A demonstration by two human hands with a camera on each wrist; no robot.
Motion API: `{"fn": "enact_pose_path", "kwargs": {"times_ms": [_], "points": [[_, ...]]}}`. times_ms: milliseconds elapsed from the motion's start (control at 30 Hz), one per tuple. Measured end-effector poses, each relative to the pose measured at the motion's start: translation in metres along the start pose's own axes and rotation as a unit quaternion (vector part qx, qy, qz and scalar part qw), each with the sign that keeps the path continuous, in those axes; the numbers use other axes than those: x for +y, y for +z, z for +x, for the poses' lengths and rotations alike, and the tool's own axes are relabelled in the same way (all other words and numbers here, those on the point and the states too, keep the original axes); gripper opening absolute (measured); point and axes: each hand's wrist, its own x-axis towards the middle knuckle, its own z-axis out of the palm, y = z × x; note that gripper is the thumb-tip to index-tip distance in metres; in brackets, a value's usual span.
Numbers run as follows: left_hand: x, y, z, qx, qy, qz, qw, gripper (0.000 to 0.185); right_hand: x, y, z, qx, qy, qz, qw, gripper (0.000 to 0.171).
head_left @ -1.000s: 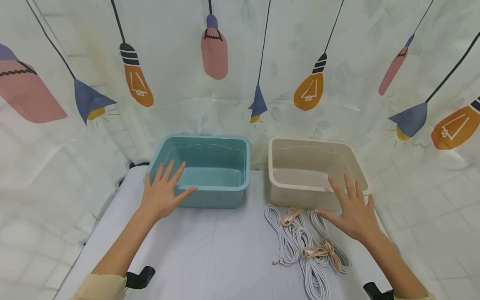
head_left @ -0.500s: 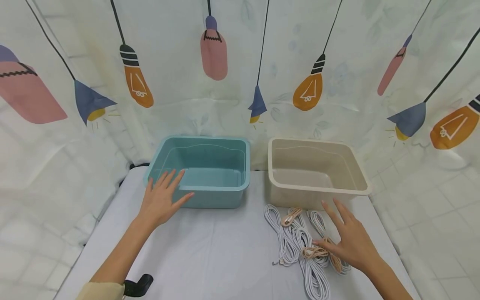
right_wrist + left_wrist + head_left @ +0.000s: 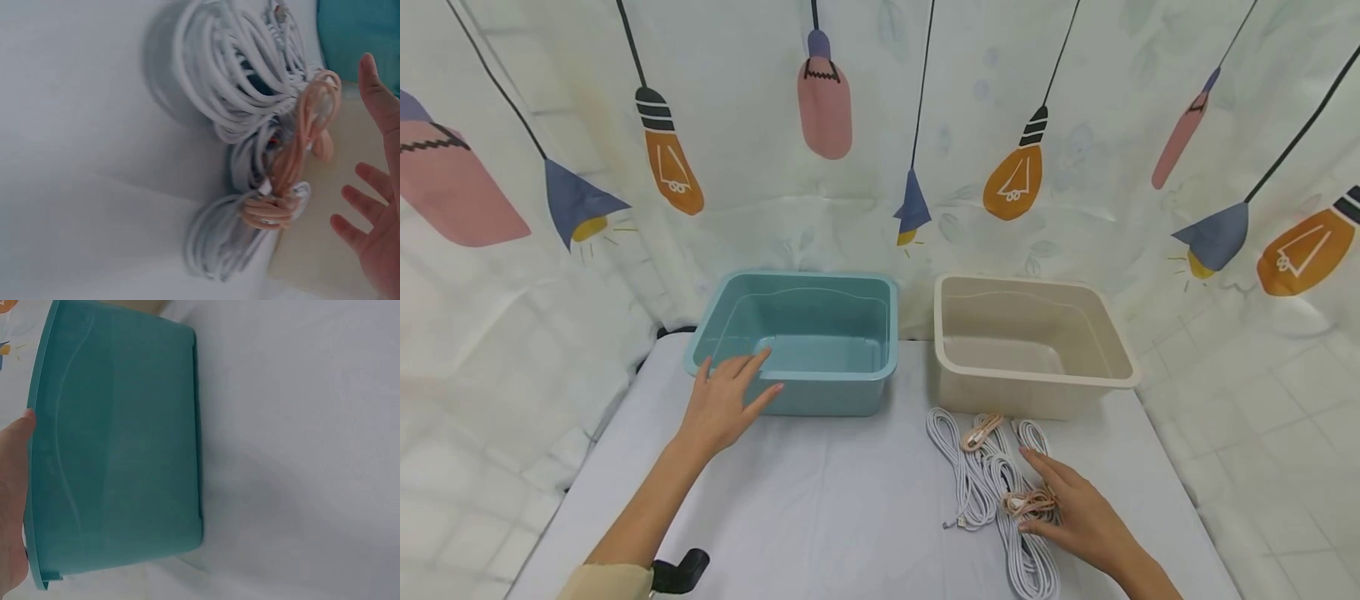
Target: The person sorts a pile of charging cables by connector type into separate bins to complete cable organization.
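Observation:
A bundle of coiled white cables (image 3: 970, 479) with pink cables (image 3: 981, 432) among them lies on the white-clothed table (image 3: 820, 508), in front of an empty beige bin (image 3: 1037, 379). My right hand (image 3: 1067, 504) hovers over the bundle's right side with relaxed fingers, its fingertips at a pink coil (image 3: 1030, 502). The right wrist view shows the white cables (image 3: 231, 81), a pink cable (image 3: 294, 162) and my right hand (image 3: 378, 237) spread beside them. My left hand (image 3: 730, 398) rests with straight fingers on the front rim of an empty teal bin (image 3: 850, 375). The teal bin (image 3: 125, 456) fills the left wrist view, with my left hand (image 3: 12, 506) at its edge.
A curtain printed with hanging lamps (image 3: 880, 125) surrounds the table at the back and sides. The two bins stand side by side at the far edge. A black clamp (image 3: 679, 571) sits at the near left edge of the table.
My right hand has dropped from the beige bin's front rim toward me and down onto the cable bundle. My left hand has settled slightly lower on the teal bin's front.

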Motion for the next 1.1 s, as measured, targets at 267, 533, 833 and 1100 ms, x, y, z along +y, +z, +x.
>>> {"fn": "enact_pose_path", "kwargs": {"times_ms": [267,533,833,1100], "points": [[-0.005,0.005,-0.002,0.063,0.018,-0.001,0.9978,0.053,0.008,0.021,-0.010,0.002,-0.021,0.059,0.998,0.091],[-0.007,0.010,-0.002,0.101,0.036,0.004,0.9942,0.031,0.012,0.034,-0.014,0.022,-0.023,0.078,0.996,0.057],[-0.006,0.012,-0.003,0.131,0.051,0.008,0.9901,0.027,0.013,0.033,-0.012,0.029,-0.034,0.076,0.996,0.041],[-0.008,0.012,-0.004,0.120,0.041,0.013,0.9919,0.028,0.011,0.033,-0.007,0.034,-0.049,0.078,0.995,0.045]]}}
